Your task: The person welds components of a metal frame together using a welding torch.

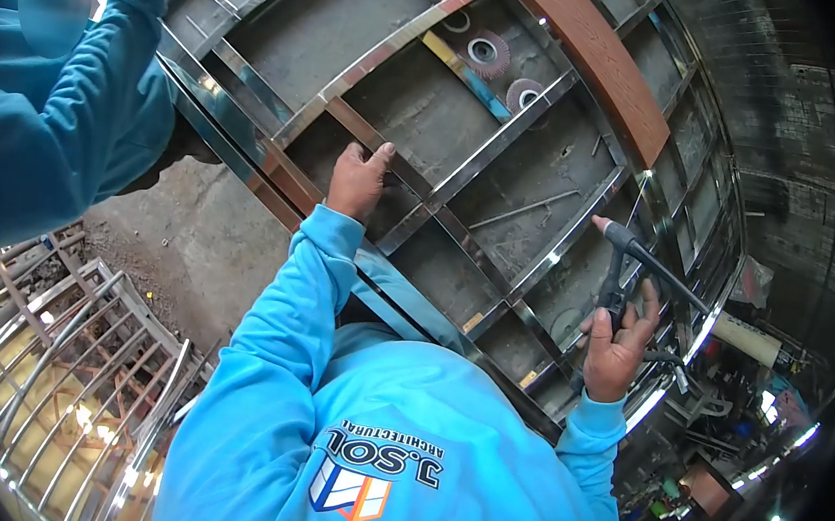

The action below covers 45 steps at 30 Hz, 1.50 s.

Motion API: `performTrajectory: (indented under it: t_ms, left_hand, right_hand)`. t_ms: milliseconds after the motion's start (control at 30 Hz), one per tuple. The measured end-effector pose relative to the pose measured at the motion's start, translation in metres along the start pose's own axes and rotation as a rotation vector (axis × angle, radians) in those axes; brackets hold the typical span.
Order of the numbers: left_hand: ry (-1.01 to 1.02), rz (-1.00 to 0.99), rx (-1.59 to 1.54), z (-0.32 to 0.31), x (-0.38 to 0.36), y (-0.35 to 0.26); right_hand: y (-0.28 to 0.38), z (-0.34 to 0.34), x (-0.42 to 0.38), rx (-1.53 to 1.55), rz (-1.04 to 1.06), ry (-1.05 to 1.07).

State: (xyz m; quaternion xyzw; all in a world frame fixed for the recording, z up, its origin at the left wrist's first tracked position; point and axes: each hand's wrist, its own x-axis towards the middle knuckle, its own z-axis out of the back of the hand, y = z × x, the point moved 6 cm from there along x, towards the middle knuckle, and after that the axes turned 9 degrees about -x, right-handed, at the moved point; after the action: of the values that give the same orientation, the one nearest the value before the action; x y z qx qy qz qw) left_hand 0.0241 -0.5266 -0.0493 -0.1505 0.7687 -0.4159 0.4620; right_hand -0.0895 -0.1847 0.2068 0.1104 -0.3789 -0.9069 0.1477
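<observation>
My left hand [358,182] is at a crossbar of the metal frame [470,237], thumb raised and the other fingers curled down against the bar, partly hidden. In my right hand [614,358] is a black torch-like tool [616,280], its grip between thumb and fingers. Its pinkish nozzle tip points up and left over the frame, and a slim black part runs down to the right. Across the upper right of the frame lies a long reddish-brown panel [597,62].
Two abrasive discs [483,53] [525,95] lie inside the frame's upper bays. A co-worker's sleeve [105,60] reaches over the frame's upper left edge. Curved metal grilles [76,358] stand lower left. Cluttered tools and a pale cylinder [747,337] are at the right.
</observation>
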Motion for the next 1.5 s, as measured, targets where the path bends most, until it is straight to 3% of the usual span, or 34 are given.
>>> performTrajectory:
  t_ms: [600, 1100, 1233, 1333, 1400, 1500]
  left_hand:
    - [0.065, 0.172, -0.020, -0.009, -0.005, -0.006]
    - [0.030, 0.168, -0.001, -0.008, -0.005, -0.007]
    - [0.043, 0.166, -0.037, -0.012, -0.012, -0.017]
    - [0.049, 0.161, -0.033, -0.012, -0.011, -0.016]
    - [0.048, 0.176, -0.052, -0.013, -0.012, -0.016]
    - [0.045, 0.172, -0.020, -0.011, -0.008, -0.012]
  right_hand:
    - [-0.020, -0.026, 0.011, 0.038, -0.081, 0.128]
    - [-0.009, -0.034, 0.014, 0.020, -0.110, 0.152]
    - [0.015, -0.054, -0.005, 0.153, -0.260, 0.241]
    - [0.039, -0.079, -0.024, 0.249, -0.118, 0.363]
    - [0.050, -0.090, -0.024, 0.156, 0.133, 0.370]
    - [0.046, -0.093, -0.013, 0.145, 0.143, 0.339]
